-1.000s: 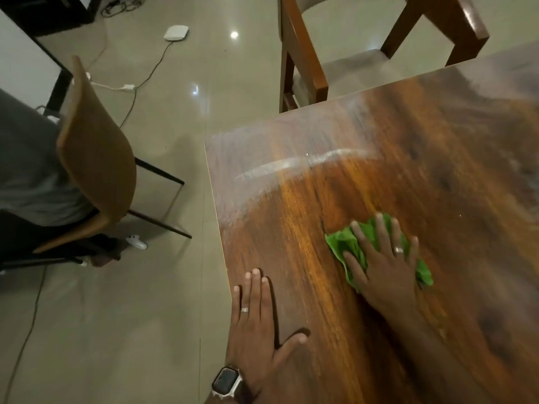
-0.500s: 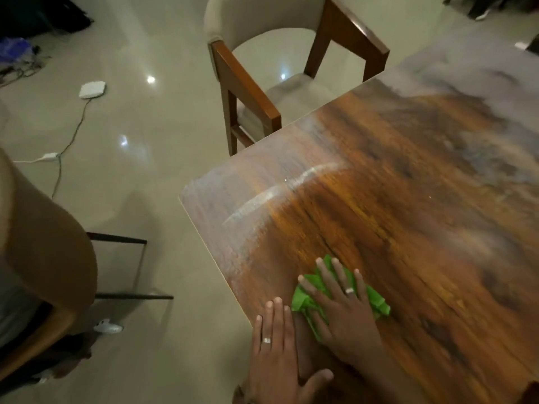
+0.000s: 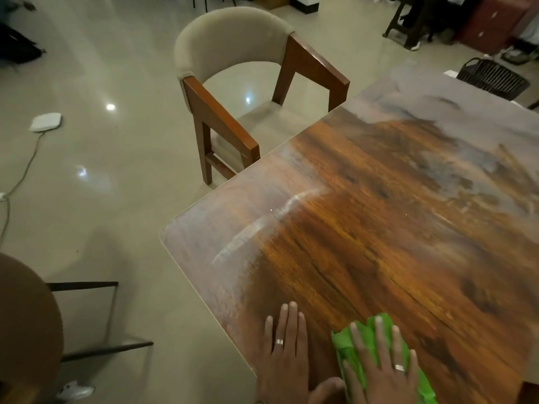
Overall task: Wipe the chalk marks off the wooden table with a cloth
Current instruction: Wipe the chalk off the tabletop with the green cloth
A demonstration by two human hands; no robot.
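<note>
The wooden table (image 3: 379, 228) fills the right half of the view. A whitish chalk streak (image 3: 262, 225) arcs across its near-left part, and a hazy film covers the corner beyond it. More pale smears (image 3: 455, 158) lie toward the far right. A green cloth (image 3: 347, 348) lies flat near the bottom edge. My right hand (image 3: 382, 365) presses on it with fingers spread and straight. My left hand (image 3: 284, 354) rests flat on the bare wood just left of the cloth, close to the table's left edge.
A wooden armchair (image 3: 242, 83) with a beige back stands at the table's far side. A round brown chair (image 3: 26, 322) with metal legs sits at the lower left. A white device (image 3: 46, 121) with a cable lies on the tiled floor. A dark basket (image 3: 493, 77) stands at far right.
My right hand has slid the cloth back toward me and toward the left edge, close to my left hand. The view has tilted up, showing more of the armchair and far table.
</note>
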